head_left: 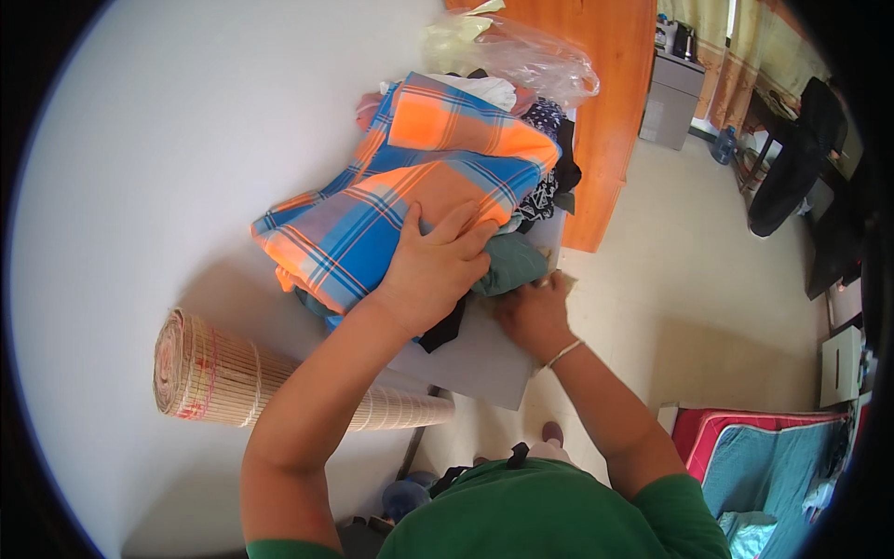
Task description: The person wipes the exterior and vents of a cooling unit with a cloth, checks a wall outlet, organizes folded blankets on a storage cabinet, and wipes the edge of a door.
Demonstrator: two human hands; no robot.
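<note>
A folded plaid cloth in orange and blue lies on top of a heap of clothes against the wall. My left hand presses on it, fingers spread. Below that hand a dark green garment bulges from the heap, and a black cloth corner hangs out. My right hand is low on the grey tabletop, beside the green garment. Its fingers curl around something tan that is mostly hidden; I cannot make out what.
A rolled bamboo mat leans along the wall at the left. Behind the heap are a clear plastic bag and an orange wooden panel. At the far right stands a grey cabinet; a red-edged mattress is at the lower right.
</note>
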